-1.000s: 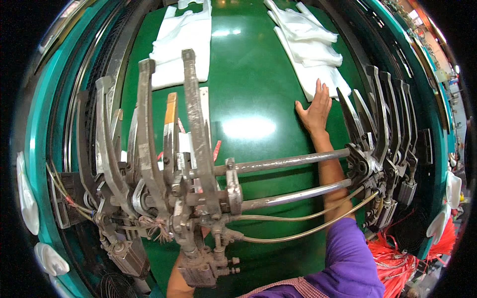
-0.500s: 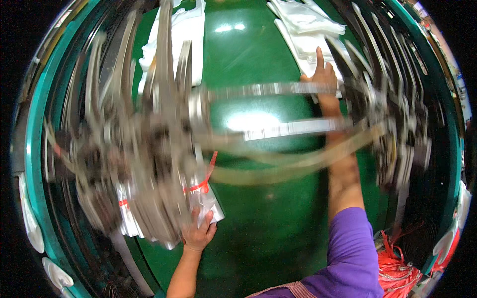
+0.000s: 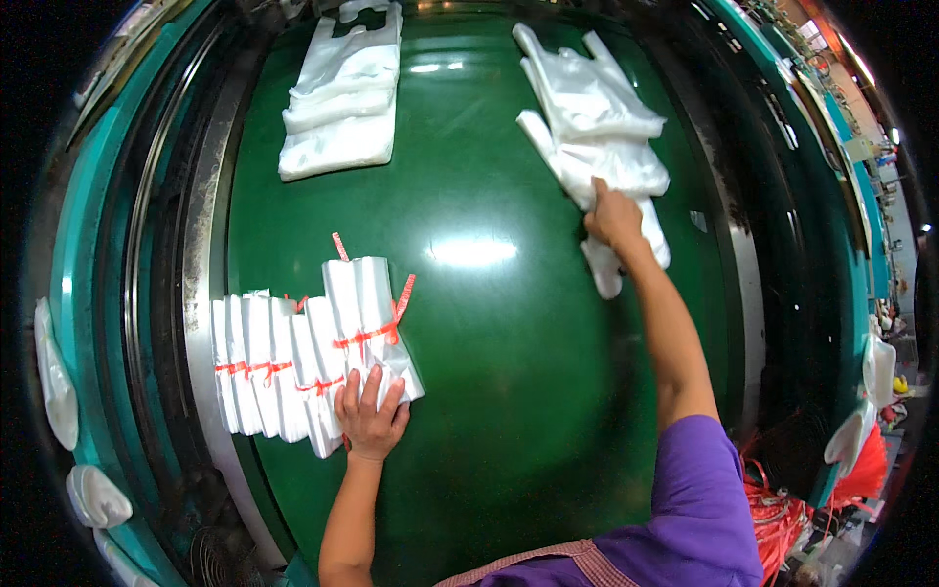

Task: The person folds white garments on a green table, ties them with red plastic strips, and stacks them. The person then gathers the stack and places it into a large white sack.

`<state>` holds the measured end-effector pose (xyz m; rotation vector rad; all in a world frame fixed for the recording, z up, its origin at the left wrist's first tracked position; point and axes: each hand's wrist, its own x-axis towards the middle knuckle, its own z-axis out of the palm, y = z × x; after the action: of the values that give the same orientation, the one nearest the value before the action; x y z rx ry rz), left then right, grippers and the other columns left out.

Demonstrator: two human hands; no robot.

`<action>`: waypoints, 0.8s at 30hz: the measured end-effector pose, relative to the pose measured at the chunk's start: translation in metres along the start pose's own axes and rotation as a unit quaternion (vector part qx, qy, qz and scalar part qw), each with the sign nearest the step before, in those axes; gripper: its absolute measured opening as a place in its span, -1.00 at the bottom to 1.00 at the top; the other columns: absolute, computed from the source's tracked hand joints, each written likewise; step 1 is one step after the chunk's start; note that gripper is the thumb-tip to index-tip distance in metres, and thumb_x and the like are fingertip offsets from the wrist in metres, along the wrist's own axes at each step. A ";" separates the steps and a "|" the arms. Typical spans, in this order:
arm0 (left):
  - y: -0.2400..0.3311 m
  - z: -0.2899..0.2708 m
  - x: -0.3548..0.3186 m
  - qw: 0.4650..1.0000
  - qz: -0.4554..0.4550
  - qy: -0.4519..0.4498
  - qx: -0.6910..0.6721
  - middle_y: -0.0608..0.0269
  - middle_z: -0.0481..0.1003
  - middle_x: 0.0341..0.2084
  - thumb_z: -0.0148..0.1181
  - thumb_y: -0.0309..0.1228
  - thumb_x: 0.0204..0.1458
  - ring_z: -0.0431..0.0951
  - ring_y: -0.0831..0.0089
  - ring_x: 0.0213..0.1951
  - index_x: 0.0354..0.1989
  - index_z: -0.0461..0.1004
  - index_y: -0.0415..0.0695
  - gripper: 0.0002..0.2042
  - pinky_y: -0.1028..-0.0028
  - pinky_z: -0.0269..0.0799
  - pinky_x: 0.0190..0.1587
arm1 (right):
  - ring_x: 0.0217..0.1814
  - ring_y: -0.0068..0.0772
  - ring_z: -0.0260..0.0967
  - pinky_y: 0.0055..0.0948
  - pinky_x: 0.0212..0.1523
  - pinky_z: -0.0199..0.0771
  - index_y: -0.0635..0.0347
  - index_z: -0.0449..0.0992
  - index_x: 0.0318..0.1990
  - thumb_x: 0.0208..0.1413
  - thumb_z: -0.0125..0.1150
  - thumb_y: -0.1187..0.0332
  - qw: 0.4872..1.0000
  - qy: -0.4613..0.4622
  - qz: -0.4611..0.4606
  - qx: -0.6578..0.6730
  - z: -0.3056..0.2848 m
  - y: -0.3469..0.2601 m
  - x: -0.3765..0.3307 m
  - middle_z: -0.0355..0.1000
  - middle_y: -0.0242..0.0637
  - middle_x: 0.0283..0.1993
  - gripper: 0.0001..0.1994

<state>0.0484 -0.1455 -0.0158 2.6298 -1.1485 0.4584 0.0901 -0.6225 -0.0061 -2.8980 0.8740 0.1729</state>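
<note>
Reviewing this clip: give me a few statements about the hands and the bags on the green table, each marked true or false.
1. The left hand rests on a tied bundle of folded white bags. True.
2. The bundles near the left hand are tied with blue string. False: the ties are red.
3. The right hand is on the stack of loose white bags at the far right of the green table. True.
4. The right hand is lifted clear of everything. False: it lies on the bags.
5. A second stack of flat white bags lies at the far left. True.
</note>
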 end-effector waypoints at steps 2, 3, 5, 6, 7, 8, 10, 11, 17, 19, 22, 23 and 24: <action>0.000 0.001 0.002 1.000 -0.001 0.013 -0.009 0.25 0.33 0.12 0.15 -0.22 -0.03 0.23 0.12 0.19 -0.04 0.48 0.16 -0.68 0.12 0.05 0.18 | -0.19 0.09 0.44 -0.06 -0.17 0.44 0.19 0.23 0.16 -0.13 0.10 0.33 0.998 -0.054 -0.012 0.023 -0.008 -0.012 -0.045 0.45 0.09 -0.22 -0.42; 0.000 0.000 0.005 1.000 -0.003 0.008 -0.010 0.23 0.32 0.13 0.17 -0.24 -0.04 0.21 0.09 0.20 -0.03 0.47 0.14 -0.66 0.09 0.03 0.19 | -0.20 0.10 0.43 -0.06 -0.18 0.44 0.21 0.21 0.18 -0.12 0.13 0.28 0.996 -0.073 -0.038 0.033 -0.007 -0.017 -0.068 0.45 0.10 -0.22 -0.38; 0.002 -0.004 0.006 1.000 0.001 -0.004 -0.017 0.18 0.30 0.14 0.20 -0.29 -0.08 0.18 0.03 0.22 -0.02 0.46 0.10 -0.63 0.03 0.00 0.21 | -0.25 0.15 0.41 -0.06 -0.22 0.42 0.21 0.16 0.23 -0.11 0.23 0.08 0.989 -0.102 -0.088 0.055 -0.017 -0.029 -0.119 0.44 0.16 -0.32 -0.26; 0.006 -0.008 0.003 1.000 -0.011 -0.010 -0.027 0.10 0.26 0.17 0.23 -0.37 -0.10 0.17 0.00 0.23 0.07 0.38 0.04 -0.53 -0.01 -0.04 0.24 | -0.21 0.15 0.41 -0.09 -0.20 0.42 0.22 0.21 0.21 -0.06 0.21 -0.01 0.976 -0.151 -0.132 0.084 -0.032 -0.033 -0.137 0.45 0.16 -0.29 -0.28; 0.018 -0.015 -0.003 0.996 -0.030 0.015 -0.082 0.06 0.23 0.18 0.23 -0.39 -0.11 0.17 0.02 0.23 0.12 0.32 0.01 -0.48 0.01 -0.02 0.24 | -0.19 0.12 0.42 -0.15 -0.17 0.42 0.18 0.28 0.17 -0.04 0.23 -0.01 0.962 -0.192 -0.164 0.101 -0.059 -0.042 -0.149 0.46 0.10 -0.28 -0.34; 0.039 -0.024 -0.016 0.988 -0.047 0.037 -0.141 0.03 0.21 0.19 0.23 -0.41 -0.11 0.17 0.03 0.23 0.17 0.27 -0.02 -0.43 0.02 0.00 0.25 | -0.19 0.09 0.42 -0.19 -0.15 0.42 0.16 0.30 0.16 -0.05 0.26 0.02 0.967 -0.116 -0.158 0.160 -0.069 -0.042 -0.155 0.47 0.06 -0.25 -0.36; 0.093 -0.048 -0.050 0.920 -0.165 -0.006 -0.357 -0.04 0.15 0.22 0.19 -0.43 -0.04 0.17 0.07 0.25 0.26 0.12 -0.06 -0.37 0.09 0.09 0.23 | -0.11 0.02 0.42 -0.24 -0.07 0.41 0.08 0.30 0.18 -0.08 0.33 0.09 0.967 0.072 -0.168 0.176 -0.089 -0.045 -0.155 0.43 -0.02 -0.07 -0.36; 0.125 -0.063 -0.066 0.828 -0.250 -0.067 -0.497 -0.08 0.11 0.23 0.15 -0.42 0.04 0.16 0.09 0.26 0.30 0.04 -0.08 -0.36 0.15 0.15 0.22 | -0.02 0.01 0.37 -0.19 -0.04 0.40 0.05 0.29 0.19 -0.03 0.26 0.04 0.952 0.210 -0.215 0.054 -0.083 -0.038 -0.139 0.36 -0.01 0.03 -0.38; 0.193 -0.074 -0.081 0.326 -0.474 -0.205 -0.792 0.06 0.03 0.27 0.01 -0.41 0.17 0.13 0.26 0.26 0.37 -0.32 -0.04 -0.29 0.21 0.05 0.25 | -0.22 0.08 0.42 -0.13 -0.23 0.43 0.12 0.25 0.17 -0.07 0.14 -0.21 0.971 -0.171 -0.143 -0.080 -0.028 -0.018 -0.165 0.41 0.08 -0.17 -0.25; 0.193 -0.069 -0.065 0.320 -0.479 -0.152 -0.803 0.10 0.02 0.27 0.04 -0.43 0.15 0.13 0.31 0.25 0.36 -0.34 -0.05 -0.26 0.25 0.02 0.25 | -0.28 0.02 0.45 -0.16 -0.27 0.44 0.26 0.23 0.15 -0.07 0.14 -0.23 0.959 -0.231 -0.136 -0.095 -0.020 -0.014 -0.197 0.45 0.05 -0.23 -0.21; 0.181 -0.053 -0.059 0.506 -0.465 -0.169 -0.706 0.13 0.30 0.08 0.17 -0.44 0.05 0.33 0.38 0.05 0.21 0.12 -0.20 -0.45 0.36 0.24 0.09 | -0.28 0.02 0.46 -0.12 -0.24 0.44 0.38 0.37 -0.03 -0.08 0.12 -0.27 0.944 -0.307 -0.111 -0.045 -0.018 -0.006 -0.259 0.47 0.09 -0.26 -0.22; 0.173 -0.049 -0.054 0.548 -0.459 -0.214 -0.665 0.13 0.37 0.02 0.20 -0.44 0.03 0.38 0.39 0.00 0.16 0.23 -0.23 -0.50 0.38 0.29 0.04 | -0.27 0.03 0.46 -0.10 -0.22 0.44 0.41 0.42 -0.11 -0.09 0.11 -0.29 0.946 -0.296 -0.128 -0.025 -0.006 0.006 -0.286 0.47 0.10 -0.27 -0.23; 0.165 -0.040 -0.043 0.564 -0.454 -0.204 -0.659 0.17 0.49 -0.17 0.23 -0.43 0.00 0.46 0.40 -0.13 -0.04 0.42 -0.27 -0.66 0.40 0.37 -0.05 | -0.27 0.04 0.47 -0.11 -0.21 0.45 0.43 0.43 -0.14 -0.05 0.12 -0.24 0.942 -0.317 -0.107 0.011 -0.012 0.000 -0.304 0.47 0.10 -0.26 -0.27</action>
<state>-0.1091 -0.2126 0.0195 1.4519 0.1343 -0.9253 -0.1604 -0.4589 0.0484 -2.6046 0.4365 0.9906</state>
